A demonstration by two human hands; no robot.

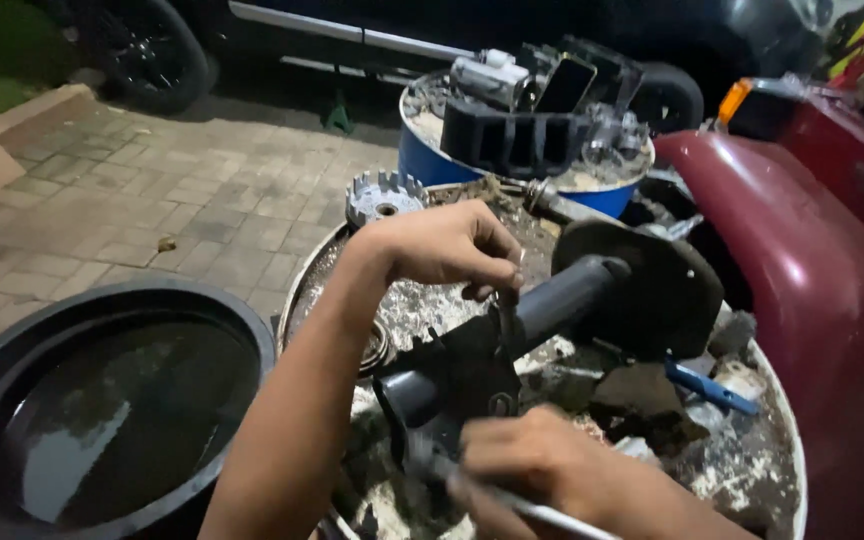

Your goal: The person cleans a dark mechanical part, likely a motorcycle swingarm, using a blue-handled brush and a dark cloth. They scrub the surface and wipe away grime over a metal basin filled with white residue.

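A dark cylindrical machine part (552, 300) lies across the middle of a grimy drum top (752, 470). The left hand (447, 245) pinches a thin metal tool (505, 320) against it; the right hand (532, 460), fingers clenched, grips a silver rod (552, 515) at the near edge.
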